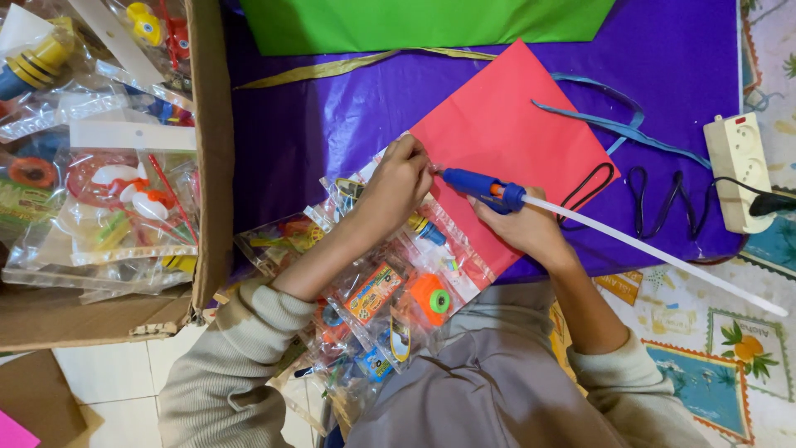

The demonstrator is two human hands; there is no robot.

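Note:
My right hand [524, 226] grips a blue glue gun [481, 187] with a long white glue stick [663, 255] trailing out its back to the right. The nozzle points left at the edge of a red paper bag [514, 133] lying on purple paper [332, 108]. My left hand [396, 184] pinches the top edge of a clear plastic toy packet [414, 274] right at the nozzle. Several more clear packets of small colourful toys lie stacked under it on my lap.
An open cardboard box [211, 166] full of bagged toys stands at the left. Green paper [414, 21] lies at the top. A white power strip [738, 170] with a black plug sits at the right, beside blue ribbon [613, 124] and black cord handles [663, 199].

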